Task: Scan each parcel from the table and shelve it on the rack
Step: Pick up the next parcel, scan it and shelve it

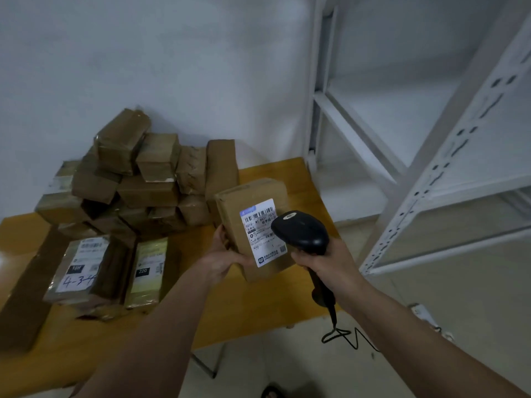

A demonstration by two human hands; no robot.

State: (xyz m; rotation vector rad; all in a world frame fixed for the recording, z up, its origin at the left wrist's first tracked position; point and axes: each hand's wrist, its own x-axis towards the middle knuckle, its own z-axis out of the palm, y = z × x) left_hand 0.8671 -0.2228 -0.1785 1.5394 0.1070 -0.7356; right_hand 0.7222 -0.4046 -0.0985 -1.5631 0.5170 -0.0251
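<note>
- This looks like a small parcel depot or stockroom.
- Taped brown parcels (138,179) sit heaped at the tabletop's far left corner, against a bare pale wall (172,53).
- Flat labelled packets (77,268) lie nearer the left edge of the wooden table (301,179).
- A white slotted-steel rack (448,173) stands just right of it.
- A corded barcode scanner (301,232) points at a box's shipping label (263,231).

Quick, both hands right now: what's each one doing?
Left hand: grips the parcel from its left side, label facing up.
Right hand: grips the scanner, its head at the parcel's label.
</note>
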